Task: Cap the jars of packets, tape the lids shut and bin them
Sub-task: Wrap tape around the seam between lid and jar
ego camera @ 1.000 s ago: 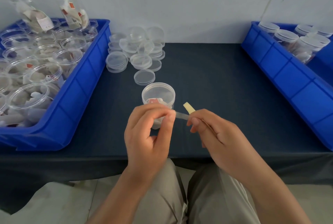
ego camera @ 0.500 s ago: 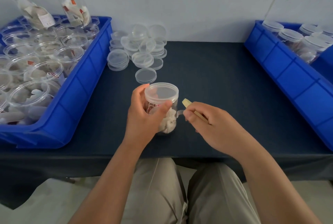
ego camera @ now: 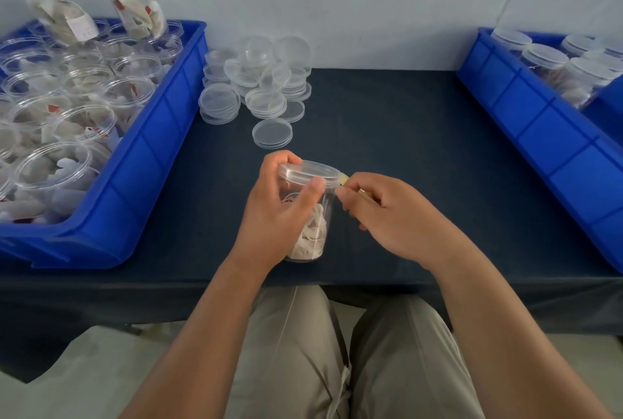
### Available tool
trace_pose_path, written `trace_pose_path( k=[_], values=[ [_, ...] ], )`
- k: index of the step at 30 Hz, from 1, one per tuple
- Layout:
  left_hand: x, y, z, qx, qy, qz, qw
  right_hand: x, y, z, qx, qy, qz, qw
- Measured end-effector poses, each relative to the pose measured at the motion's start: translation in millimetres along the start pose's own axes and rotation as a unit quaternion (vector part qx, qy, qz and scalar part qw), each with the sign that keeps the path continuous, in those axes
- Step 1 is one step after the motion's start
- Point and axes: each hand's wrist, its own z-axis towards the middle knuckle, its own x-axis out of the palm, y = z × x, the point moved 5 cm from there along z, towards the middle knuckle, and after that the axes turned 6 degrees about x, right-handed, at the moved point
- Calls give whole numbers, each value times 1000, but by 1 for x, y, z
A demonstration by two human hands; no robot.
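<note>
Curling round the jar (ego camera: 314,233) is left grip (ego camera: 269,216); right grip (ego camera: 387,216) pinches tape (ego camera: 344,178) beside lid (ego camera: 312,170).

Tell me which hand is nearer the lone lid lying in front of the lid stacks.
Left. The left hand, gripping the capped jar, is just this side of the lone lid; the right hand, pinching the tape, is farther to the right.

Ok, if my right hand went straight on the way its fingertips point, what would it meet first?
Most likely the lid of the jar held by the left hand; the right hand points left at its rim, seemingly level.
</note>
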Motion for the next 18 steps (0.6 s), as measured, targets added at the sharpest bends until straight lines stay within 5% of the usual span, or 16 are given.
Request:
trace_pose_path(
  k=[18],
  values=[
    [-3, 6, -1, 38, -27, 58, 997, 0, 5, -1, 14, -1, -40, 999]
  ],
)
